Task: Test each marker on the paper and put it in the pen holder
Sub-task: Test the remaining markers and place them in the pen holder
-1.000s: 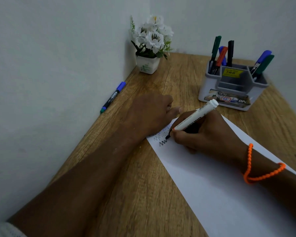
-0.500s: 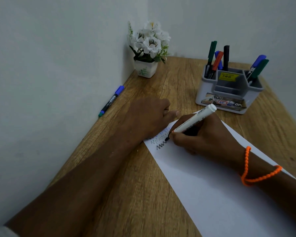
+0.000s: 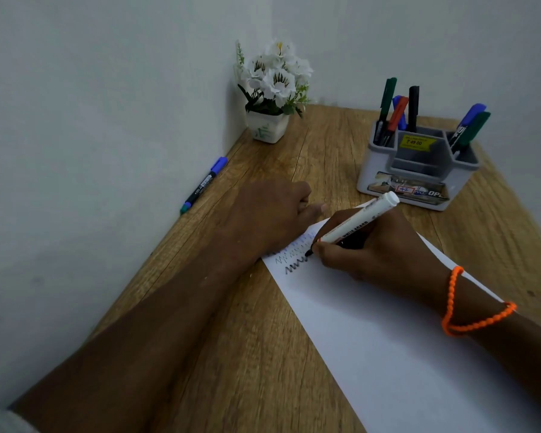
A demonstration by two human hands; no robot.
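Note:
My right hand (image 3: pixel 375 248) grips a white marker (image 3: pixel 356 225) with its black tip on the white paper (image 3: pixel 388 354), at the end of a dark zigzag line (image 3: pixel 295 266). Fainter zigzags lie just above it. My left hand (image 3: pixel 269 214) rests curled on the paper's top-left corner; whether it holds anything is hidden. A grey pen holder (image 3: pixel 416 170) stands behind the paper with several markers upright in its left and right compartments. A blue-capped marker (image 3: pixel 203 185) lies on the table by the left wall.
A white pot of white flowers (image 3: pixel 272 92) stands in the far corner. The wooden table (image 3: pixel 263 354) is closed in by walls on the left and at the back. An orange bracelet (image 3: pixel 463 310) circles my right wrist.
The marker tip has moved a little to the right and the dark zigzag has grown longer. My left hand has stayed on the paper's corner.

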